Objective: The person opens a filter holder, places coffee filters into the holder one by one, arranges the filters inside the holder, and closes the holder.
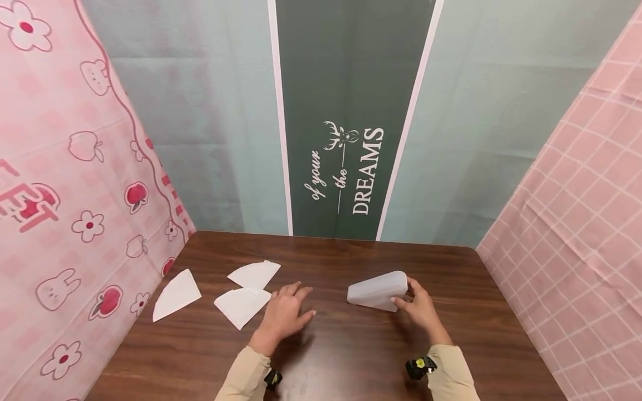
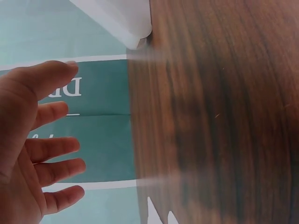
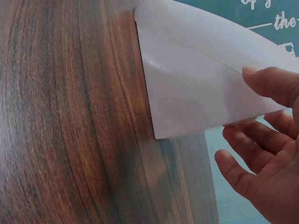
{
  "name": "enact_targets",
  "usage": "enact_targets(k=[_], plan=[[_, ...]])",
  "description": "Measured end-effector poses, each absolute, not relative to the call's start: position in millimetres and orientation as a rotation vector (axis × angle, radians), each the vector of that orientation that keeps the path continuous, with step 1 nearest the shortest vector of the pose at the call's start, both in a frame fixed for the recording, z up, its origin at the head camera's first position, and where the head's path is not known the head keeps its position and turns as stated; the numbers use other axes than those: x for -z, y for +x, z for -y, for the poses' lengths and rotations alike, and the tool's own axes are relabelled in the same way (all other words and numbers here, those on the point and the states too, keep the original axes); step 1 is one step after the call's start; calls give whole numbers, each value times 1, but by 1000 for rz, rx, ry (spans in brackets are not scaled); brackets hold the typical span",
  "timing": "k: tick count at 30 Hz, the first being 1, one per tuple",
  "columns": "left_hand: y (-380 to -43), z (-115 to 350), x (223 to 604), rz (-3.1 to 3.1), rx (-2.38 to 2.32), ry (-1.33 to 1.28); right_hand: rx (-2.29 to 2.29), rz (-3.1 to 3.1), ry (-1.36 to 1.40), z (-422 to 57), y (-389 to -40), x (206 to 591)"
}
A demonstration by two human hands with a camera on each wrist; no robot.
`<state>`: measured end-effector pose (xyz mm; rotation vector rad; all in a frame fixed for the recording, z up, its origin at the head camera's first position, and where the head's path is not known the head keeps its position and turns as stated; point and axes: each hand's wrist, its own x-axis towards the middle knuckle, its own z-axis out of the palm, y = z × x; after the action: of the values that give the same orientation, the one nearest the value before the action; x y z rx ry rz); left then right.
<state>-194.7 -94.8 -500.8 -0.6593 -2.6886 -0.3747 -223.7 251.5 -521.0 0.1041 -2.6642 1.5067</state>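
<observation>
My right hand (image 1: 422, 307) grips a white wedge-shaped holder (image 1: 376, 291) at its right end, above the right half of the table. In the right wrist view the thumb lies on the near face of the holder (image 3: 196, 88), and the fingers reach under its lower edge. My left hand (image 1: 285, 315) has its fingers loosely spread and holds nothing. It is just right of two white coffee filter papers, the nearer one (image 1: 242, 307) partly overlapping the farther one (image 1: 251, 275). A third coffee filter paper (image 1: 176, 296) lies apart, farther left.
The brown wooden table (image 1: 341, 362) ends at a back edge against a green hanging cloth (image 1: 351, 67) with white lettering. Pink patterned cloths stand along the left (image 1: 75, 184) and right (image 1: 577, 211) sides. Both wrists carry small black cameras.
</observation>
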Motion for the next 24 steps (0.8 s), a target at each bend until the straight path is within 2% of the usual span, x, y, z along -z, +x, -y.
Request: enact_targets(k=[24], plan=[[-195, 92, 506, 2718, 385, -662, -1496, 2629, 60, -251, -226, 527]])
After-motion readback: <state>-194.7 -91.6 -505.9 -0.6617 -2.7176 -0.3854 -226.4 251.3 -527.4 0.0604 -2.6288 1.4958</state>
